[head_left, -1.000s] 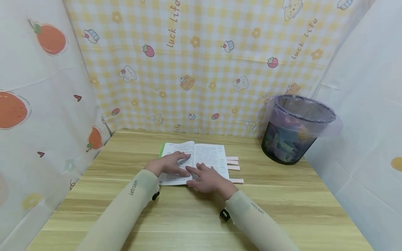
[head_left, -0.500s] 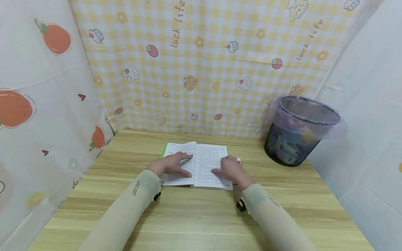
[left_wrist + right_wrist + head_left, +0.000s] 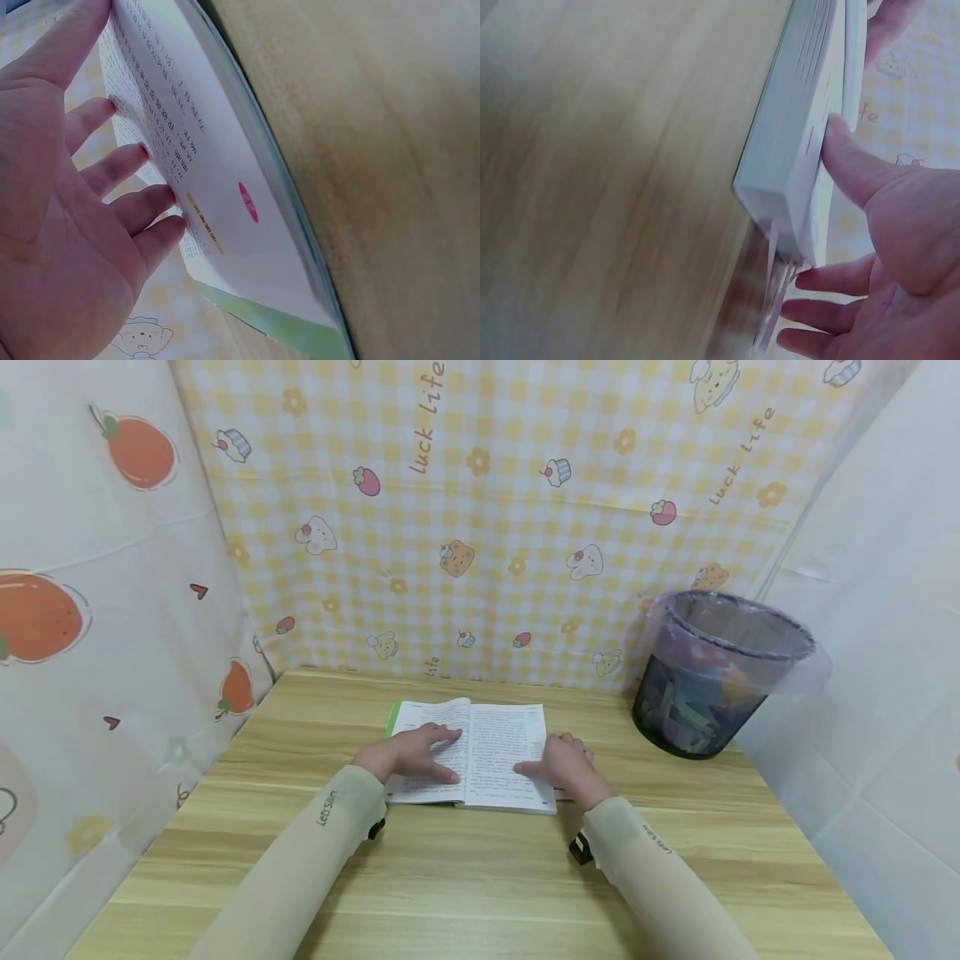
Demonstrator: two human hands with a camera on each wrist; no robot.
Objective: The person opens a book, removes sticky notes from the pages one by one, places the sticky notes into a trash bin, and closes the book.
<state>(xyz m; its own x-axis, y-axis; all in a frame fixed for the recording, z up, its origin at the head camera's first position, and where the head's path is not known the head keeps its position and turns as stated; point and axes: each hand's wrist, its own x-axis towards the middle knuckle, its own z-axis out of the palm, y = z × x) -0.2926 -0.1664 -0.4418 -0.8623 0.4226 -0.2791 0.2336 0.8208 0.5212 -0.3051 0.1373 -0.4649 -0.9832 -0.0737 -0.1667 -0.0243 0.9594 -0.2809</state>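
An open book (image 3: 498,783) lies on the wooden table, its printed pages facing up. A green cover edge (image 3: 292,330) shows beyond its left side. My left hand (image 3: 412,753) rests on the left page with fingers spread. At the book's right edge is my right hand (image 3: 567,764), its thumb (image 3: 847,154) touching the right page. The other fingers reach past that edge, tips close to pale paper strips (image 3: 763,330) that stick out of the pages. In the head view the right hand mostly covers these strips.
A dark bin (image 3: 678,714) with a purple liner over its rim stands at the back right of the table (image 3: 450,893). A yellow checked cloth (image 3: 510,518) hangs behind, and white cloths hang on both sides.
My right hand has moved from the middle of the book to its right edge, over the strips. The left hand stays on the left page. The head view has shifted slightly.
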